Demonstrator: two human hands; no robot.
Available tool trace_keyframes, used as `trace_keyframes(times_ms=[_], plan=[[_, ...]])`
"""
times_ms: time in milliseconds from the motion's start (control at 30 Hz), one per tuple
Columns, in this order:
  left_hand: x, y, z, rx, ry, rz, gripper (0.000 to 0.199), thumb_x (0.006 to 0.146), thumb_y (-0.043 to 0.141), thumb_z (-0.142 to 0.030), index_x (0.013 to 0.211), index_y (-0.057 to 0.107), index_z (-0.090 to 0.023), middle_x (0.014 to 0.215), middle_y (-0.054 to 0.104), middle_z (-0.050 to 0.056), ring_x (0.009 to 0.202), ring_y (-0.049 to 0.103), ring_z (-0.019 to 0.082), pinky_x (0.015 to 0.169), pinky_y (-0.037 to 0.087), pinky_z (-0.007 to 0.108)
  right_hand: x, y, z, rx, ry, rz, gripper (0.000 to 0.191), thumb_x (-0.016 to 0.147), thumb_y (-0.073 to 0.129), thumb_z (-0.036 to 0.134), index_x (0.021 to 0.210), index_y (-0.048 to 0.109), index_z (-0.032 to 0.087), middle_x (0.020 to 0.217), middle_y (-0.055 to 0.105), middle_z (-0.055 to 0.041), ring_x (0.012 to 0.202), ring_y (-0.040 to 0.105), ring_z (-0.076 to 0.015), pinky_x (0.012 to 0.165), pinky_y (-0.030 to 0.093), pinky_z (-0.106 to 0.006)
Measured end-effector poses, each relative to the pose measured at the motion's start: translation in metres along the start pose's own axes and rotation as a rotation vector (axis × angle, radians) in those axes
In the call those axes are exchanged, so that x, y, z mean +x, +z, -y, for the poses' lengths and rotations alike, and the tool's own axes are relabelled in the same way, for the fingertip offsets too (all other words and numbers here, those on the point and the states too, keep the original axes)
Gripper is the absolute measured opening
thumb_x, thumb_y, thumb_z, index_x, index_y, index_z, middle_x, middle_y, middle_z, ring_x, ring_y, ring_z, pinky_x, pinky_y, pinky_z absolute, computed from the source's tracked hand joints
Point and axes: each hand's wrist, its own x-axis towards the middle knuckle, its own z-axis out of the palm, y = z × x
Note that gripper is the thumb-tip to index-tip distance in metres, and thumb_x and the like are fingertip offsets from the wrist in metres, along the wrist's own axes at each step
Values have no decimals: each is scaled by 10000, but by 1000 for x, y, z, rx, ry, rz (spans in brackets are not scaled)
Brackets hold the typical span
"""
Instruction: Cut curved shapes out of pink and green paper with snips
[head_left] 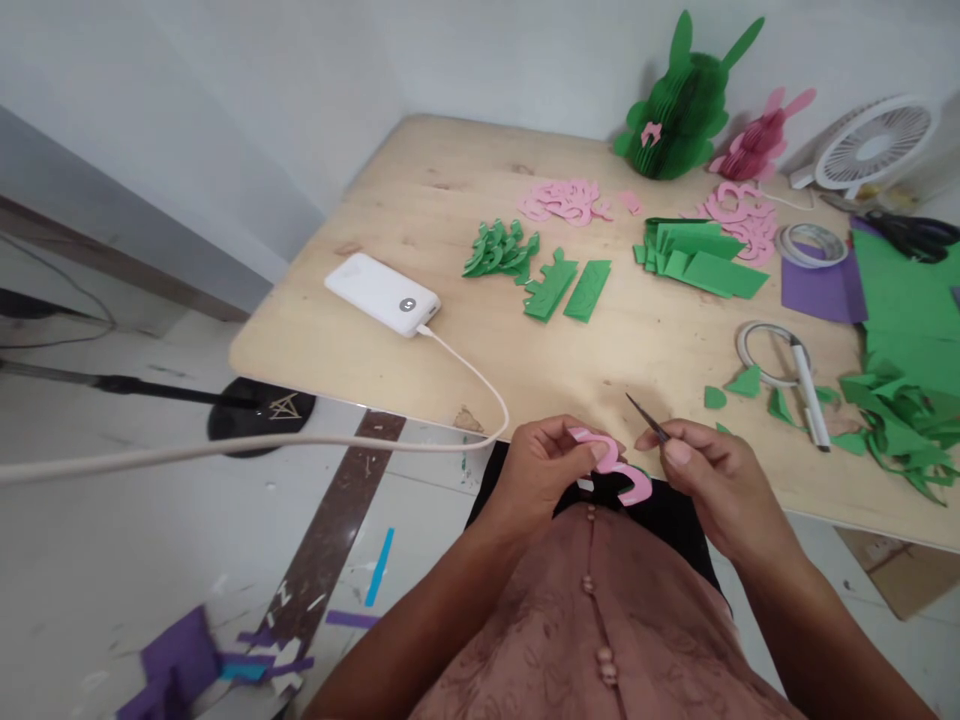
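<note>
Above my lap, at the table's front edge, my left hand (544, 470) pinches a curvy pink paper cutout (636, 487) between thumb and fingers. A bit of green shows along the cutout's edge. To its right, my right hand (709, 475) is closed on a slim dark pointed tool (646, 415), its tip directed up and left. The tool's handle is hidden in the fingers, so its exact kind does not show. Tool and cutout are apart. Farther back on the table lie a pile of green cutouts (501, 250) and a pile of pink cutouts (566, 201).
A white power bank (382, 293) lies at left, its cable (480, 375) running off the table. Folded green strips (701, 255), tape rolls (812, 245), a white marker (810, 395), black scissors (915, 235) and green scraps (911, 430) occupy the right. Paper rabbits (682, 115) and a fan (874, 145) stand behind.
</note>
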Motion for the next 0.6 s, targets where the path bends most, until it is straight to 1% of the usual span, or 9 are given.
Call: trace_keyframes(times_ms=[100, 200, 367, 600], plan=[[0, 0, -1, 16, -24, 22, 180, 617, 784, -266, 659, 671, -132, 693, 701, 53, 668, 622, 155, 689, 484, 283, 5, 4, 8, -73, 41, 4, 183, 751, 685, 361, 743, 711, 180, 683, 663, -13, 614, 574, -148, 573, 459, -244], [0, 1, -2, 39, -59, 30, 189, 583, 800, -260, 635, 671, -133, 656, 687, 40, 626, 607, 143, 675, 480, 280, 9, 10, 16, -100, 73, 41, 140, 726, 696, 319, 715, 703, 180, 656, 657, -5, 603, 566, -141, 546, 446, -226], [0, 3, -3, 30, -83, 43, 210, 556, 810, -256, 606, 649, -131, 628, 657, 16, 617, 596, 124, 648, 465, 254, 14, 13, 20, -153, 68, 99, 156, 694, 715, 319, 675, 666, 173, 616, 607, 7, 582, 511, -127, 515, 409, -217], [3, 3, -5, 84, -125, 46, 222, 556, 805, -259, 612, 641, -119, 625, 649, 8, 604, 577, 99, 624, 449, 220, 16, 13, 17, -225, 63, 95, 153, 718, 677, 301, 660, 630, 168, 590, 556, 21, 551, 456, -108, 497, 364, -219]])
